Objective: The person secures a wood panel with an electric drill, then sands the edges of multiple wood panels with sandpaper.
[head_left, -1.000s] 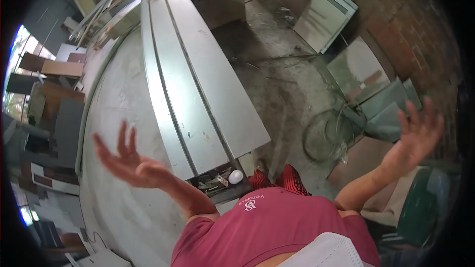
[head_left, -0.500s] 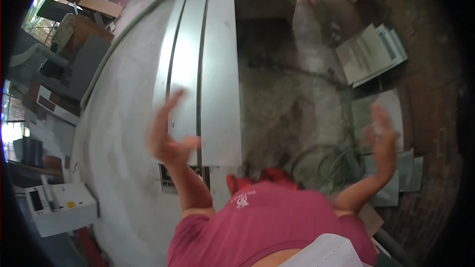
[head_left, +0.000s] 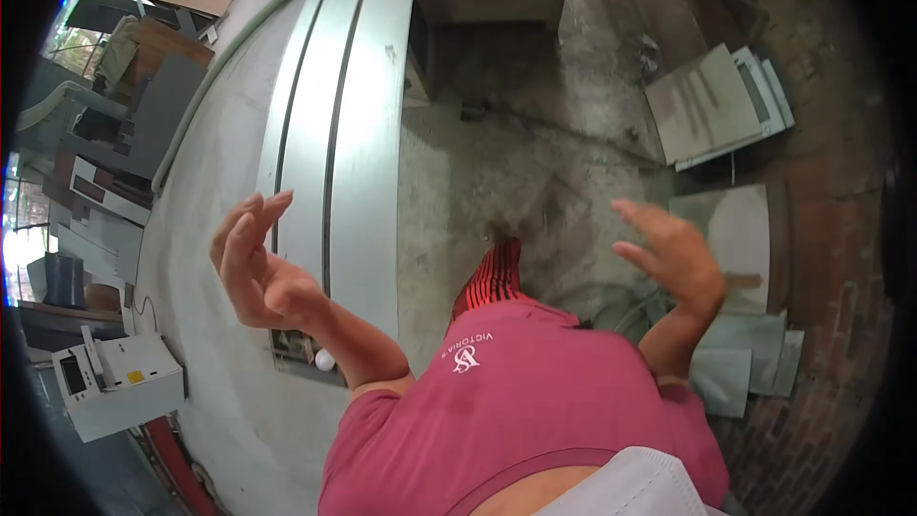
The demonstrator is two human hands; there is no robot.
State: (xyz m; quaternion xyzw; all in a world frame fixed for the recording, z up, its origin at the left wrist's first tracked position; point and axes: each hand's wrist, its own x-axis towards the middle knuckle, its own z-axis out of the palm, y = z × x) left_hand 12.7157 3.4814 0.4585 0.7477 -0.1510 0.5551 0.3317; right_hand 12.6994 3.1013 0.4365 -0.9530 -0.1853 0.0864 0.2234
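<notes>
My left hand (head_left: pixel 263 268) is raised with loosely curled fingers, apart from the thumb, and holds nothing. In this view it overlaps the left edge of a long silvery metal table (head_left: pixel 369 153) with dark grooves running along it. My right hand (head_left: pixel 676 256) is up on the other side, thumb and fingers apart, also holding nothing. It appears over the concrete floor (head_left: pixel 554 191), nearest to a pale panel (head_left: pixel 745 229) by the brick paving. Between my arms a striped red and black trouser leg (head_left: pixel 492 272) shows.
Pale boards (head_left: pixel 712 105) lean in a stack at the right. Below them are greyish sheets (head_left: pixel 723 382). A white machine with a small dark screen (head_left: pixel 124 387) stands at lower left. Brown and grey panels (head_left: pixel 162 96) are piled at upper left.
My left hand has moved left and my right hand has swung inward. The view has shifted, so the metal table appears further left. One leg has come forward into sight.
</notes>
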